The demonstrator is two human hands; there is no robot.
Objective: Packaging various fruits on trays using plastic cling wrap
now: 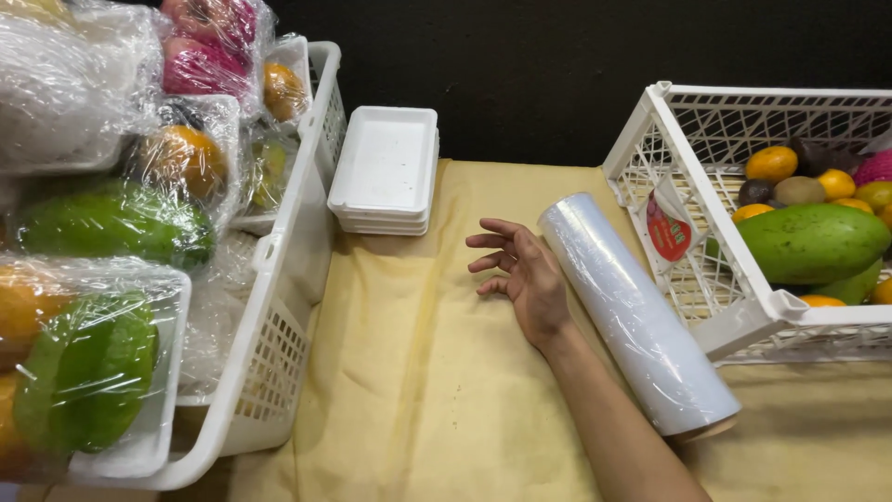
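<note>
- Your right hand (525, 274) rests open and empty on the yellow cloth (409, 372), just beside the cling film roll (636, 316).
- Your left hand is out of view.
- Take 1 tray from the white tray stack (386, 167) with fingertips, lifting squarely.

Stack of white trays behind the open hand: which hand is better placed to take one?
Probably the right hand: it lies open on the cloth, empty, fingers pointing toward the stack of white trays. The left hand is out of view.
</note>
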